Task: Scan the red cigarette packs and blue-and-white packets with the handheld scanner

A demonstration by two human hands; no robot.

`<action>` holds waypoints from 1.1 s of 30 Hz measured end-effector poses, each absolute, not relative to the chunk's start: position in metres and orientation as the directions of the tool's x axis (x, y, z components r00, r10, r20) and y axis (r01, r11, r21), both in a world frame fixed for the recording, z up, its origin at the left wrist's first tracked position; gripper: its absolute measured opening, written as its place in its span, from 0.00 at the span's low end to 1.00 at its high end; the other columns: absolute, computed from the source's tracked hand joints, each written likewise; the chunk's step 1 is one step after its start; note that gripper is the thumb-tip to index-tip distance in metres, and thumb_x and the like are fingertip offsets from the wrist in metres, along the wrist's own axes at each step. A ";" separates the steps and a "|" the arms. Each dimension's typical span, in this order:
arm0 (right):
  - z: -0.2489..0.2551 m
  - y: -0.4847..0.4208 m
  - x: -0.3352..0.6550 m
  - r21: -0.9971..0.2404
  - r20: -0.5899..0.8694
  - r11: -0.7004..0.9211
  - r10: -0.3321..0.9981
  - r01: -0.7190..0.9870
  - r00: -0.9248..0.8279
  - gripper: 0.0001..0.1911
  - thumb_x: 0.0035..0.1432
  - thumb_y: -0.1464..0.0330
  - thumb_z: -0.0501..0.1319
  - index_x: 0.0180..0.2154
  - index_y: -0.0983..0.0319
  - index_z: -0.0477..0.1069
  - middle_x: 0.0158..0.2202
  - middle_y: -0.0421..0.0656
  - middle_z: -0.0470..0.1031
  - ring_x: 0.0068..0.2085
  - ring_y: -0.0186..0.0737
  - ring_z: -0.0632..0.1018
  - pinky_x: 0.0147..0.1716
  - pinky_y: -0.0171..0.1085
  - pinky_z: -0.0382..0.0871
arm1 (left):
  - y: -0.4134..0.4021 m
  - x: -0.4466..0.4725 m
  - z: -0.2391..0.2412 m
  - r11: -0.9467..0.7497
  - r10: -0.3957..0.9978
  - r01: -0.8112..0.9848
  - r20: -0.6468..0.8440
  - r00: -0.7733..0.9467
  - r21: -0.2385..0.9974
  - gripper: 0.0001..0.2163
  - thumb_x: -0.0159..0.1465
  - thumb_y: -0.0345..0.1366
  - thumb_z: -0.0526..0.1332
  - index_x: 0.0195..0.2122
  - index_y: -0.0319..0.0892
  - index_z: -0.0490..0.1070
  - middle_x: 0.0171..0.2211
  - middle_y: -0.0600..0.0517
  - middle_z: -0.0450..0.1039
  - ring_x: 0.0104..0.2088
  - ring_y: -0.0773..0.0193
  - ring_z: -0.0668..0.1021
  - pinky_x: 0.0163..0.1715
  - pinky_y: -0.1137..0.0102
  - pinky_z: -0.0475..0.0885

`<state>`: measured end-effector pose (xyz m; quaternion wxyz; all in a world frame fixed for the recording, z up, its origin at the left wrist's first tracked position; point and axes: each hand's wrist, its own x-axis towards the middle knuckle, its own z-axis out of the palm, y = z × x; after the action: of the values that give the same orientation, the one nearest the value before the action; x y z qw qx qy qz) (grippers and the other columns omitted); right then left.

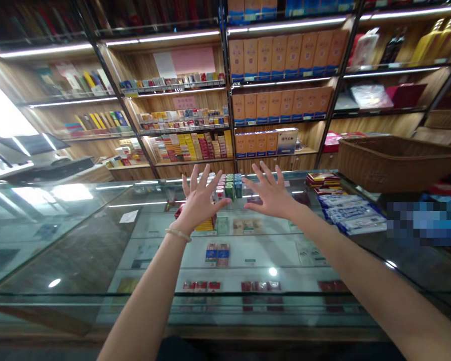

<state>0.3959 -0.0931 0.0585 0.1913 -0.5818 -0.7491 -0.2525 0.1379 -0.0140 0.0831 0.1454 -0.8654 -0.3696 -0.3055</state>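
Note:
My left hand [200,198] is stretched out over the glass counter [270,250], fingers spread and holding nothing. A pale bracelet [178,233] circles that wrist. To its right my right hand [269,194] reaches out the same way, palm down and fingers apart. Between and just beyond the hands stands a group of small round containers [230,188] in green, white and red, partly hidden by my left hand. Whether any finger touches them I cannot tell. Part of a red and yellow stack [206,224] shows beneath my left hand.
Inside the counter lie several packs, including blue-banded ones [217,254]. At right are red-yellow packets [323,181], blue-white packets [351,213] and a brown woven basket [398,165]. Shelves behind carry orange boxes [278,57] and colourful packs [195,146]. A dark screen [41,150] stands left.

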 end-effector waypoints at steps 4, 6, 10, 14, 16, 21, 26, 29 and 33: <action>0.056 -0.111 0.431 0.177 0.581 0.126 0.787 0.976 -0.207 0.44 0.66 0.38 0.52 0.73 0.54 0.57 0.79 0.53 0.41 0.77 0.64 0.43 0.70 0.68 0.32 | -0.023 0.170 0.080 -0.716 0.529 0.698 0.637 0.560 -0.019 0.40 0.65 0.62 0.63 0.74 0.54 0.57 0.78 0.45 0.46 0.77 0.35 0.44 0.71 0.35 0.37; 0.054 -0.118 0.446 0.178 0.579 0.099 0.794 0.979 -0.185 0.44 0.66 0.38 0.52 0.73 0.54 0.57 0.79 0.53 0.41 0.77 0.64 0.44 0.70 0.68 0.32 | -0.026 0.185 0.077 -0.731 0.513 0.682 0.643 0.568 -0.019 0.40 0.65 0.62 0.63 0.74 0.54 0.57 0.78 0.44 0.47 0.77 0.35 0.44 0.72 0.36 0.37; 0.048 -0.127 0.471 0.157 0.581 0.068 0.800 0.985 -0.148 0.42 0.67 0.40 0.52 0.73 0.54 0.58 0.79 0.52 0.42 0.77 0.63 0.43 0.70 0.68 0.32 | -0.031 0.211 0.069 -0.745 0.500 0.666 0.644 0.579 -0.021 0.40 0.65 0.61 0.64 0.74 0.53 0.58 0.78 0.43 0.47 0.77 0.35 0.44 0.72 0.36 0.37; 0.041 -0.133 0.488 0.141 0.598 0.053 0.791 0.989 -0.128 0.41 0.67 0.41 0.54 0.72 0.55 0.59 0.79 0.54 0.44 0.77 0.62 0.45 0.71 0.67 0.32 | -0.038 0.232 0.061 -0.731 0.534 0.682 0.612 0.584 -0.014 0.40 0.65 0.59 0.64 0.75 0.51 0.56 0.78 0.41 0.44 0.77 0.34 0.44 0.72 0.35 0.40; 0.037 -0.136 0.494 0.141 0.611 0.046 0.782 0.989 -0.123 0.40 0.67 0.43 0.55 0.72 0.55 0.61 0.78 0.54 0.46 0.77 0.62 0.46 0.71 0.67 0.33 | -0.041 0.240 0.056 -0.716 0.550 0.698 0.596 0.586 -0.026 0.39 0.67 0.58 0.63 0.75 0.50 0.57 0.78 0.39 0.44 0.77 0.33 0.44 0.72 0.35 0.41; 0.023 -0.143 0.500 0.145 0.659 -0.010 0.747 0.989 -0.089 0.33 0.69 0.50 0.59 0.69 0.57 0.66 0.77 0.56 0.49 0.76 0.63 0.50 0.71 0.69 0.35 | -0.047 0.256 0.038 -0.691 0.550 0.718 0.584 0.597 -0.083 0.34 0.70 0.55 0.60 0.73 0.47 0.60 0.77 0.36 0.45 0.76 0.32 0.47 0.70 0.32 0.43; 0.008 -0.146 0.500 0.100 0.700 -0.058 0.713 0.993 -0.029 0.25 0.72 0.56 0.56 0.64 0.60 0.72 0.73 0.56 0.61 0.72 0.60 0.61 0.70 0.67 0.42 | -0.052 0.261 0.022 -0.694 0.533 0.717 0.617 0.579 -0.074 0.31 0.70 0.52 0.61 0.71 0.46 0.64 0.75 0.38 0.53 0.75 0.34 0.54 0.70 0.32 0.46; 0.004 -0.147 0.501 0.061 0.730 -0.067 0.683 0.996 0.002 0.22 0.73 0.58 0.54 0.58 0.60 0.76 0.69 0.54 0.68 0.69 0.58 0.67 0.70 0.67 0.40 | -0.054 0.261 0.013 -0.734 0.497 0.676 0.625 0.602 -0.068 0.24 0.73 0.47 0.57 0.68 0.47 0.69 0.73 0.40 0.61 0.73 0.41 0.62 0.71 0.36 0.52; 0.002 -0.148 0.501 0.053 0.741 -0.044 0.672 0.998 -0.010 0.21 0.73 0.59 0.54 0.56 0.60 0.78 0.68 0.54 0.71 0.67 0.57 0.69 0.70 0.66 0.40 | -0.055 0.262 0.006 -0.782 0.417 0.616 0.657 0.628 -0.093 0.19 0.75 0.43 0.55 0.63 0.47 0.73 0.68 0.43 0.69 0.69 0.47 0.69 0.71 0.42 0.56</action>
<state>0.5010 -0.1481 0.0022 0.2629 -0.6526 -0.6396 -0.3097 0.2623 -0.0551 0.0060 0.1563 -0.8886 -0.2909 -0.3184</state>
